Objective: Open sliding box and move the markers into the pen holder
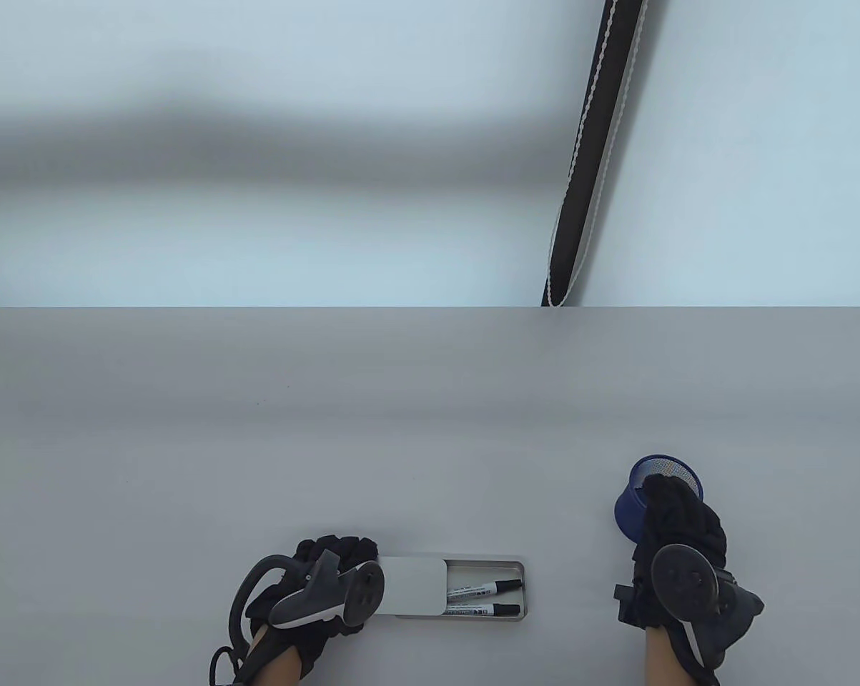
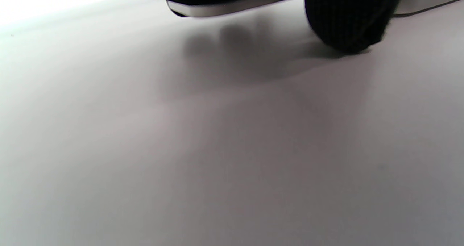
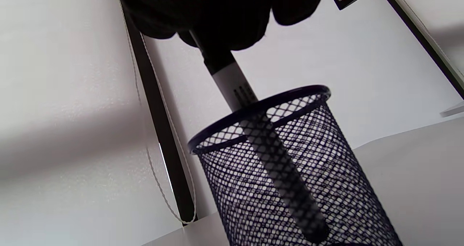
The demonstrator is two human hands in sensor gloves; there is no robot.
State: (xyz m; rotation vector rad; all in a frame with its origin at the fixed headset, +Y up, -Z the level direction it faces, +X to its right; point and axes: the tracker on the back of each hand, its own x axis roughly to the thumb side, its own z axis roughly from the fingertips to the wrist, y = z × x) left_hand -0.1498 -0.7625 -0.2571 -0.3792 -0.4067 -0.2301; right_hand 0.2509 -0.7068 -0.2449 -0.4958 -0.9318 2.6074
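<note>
A flat grey sliding box [image 1: 487, 568] lies near the table's front edge, its white lid [image 1: 412, 586] slid left so the right half is uncovered. Two white markers with black caps [image 1: 483, 589] lie in the uncovered part. My left hand [image 1: 329, 572] grips the box's left end; in the left wrist view a gloved fingertip [image 2: 344, 21] touches the table under the box edge [image 2: 217, 8]. My right hand [image 1: 676, 514] is over the blue mesh pen holder [image 1: 633, 507] and pinches a marker [image 3: 235, 84] whose lower part stands tilted inside the holder [image 3: 297, 180].
A black strap with a white beaded cord [image 1: 587, 157] hangs against the pale wall behind the table's far edge. The grey table top [image 1: 401, 429] stretches wide behind the box and holder.
</note>
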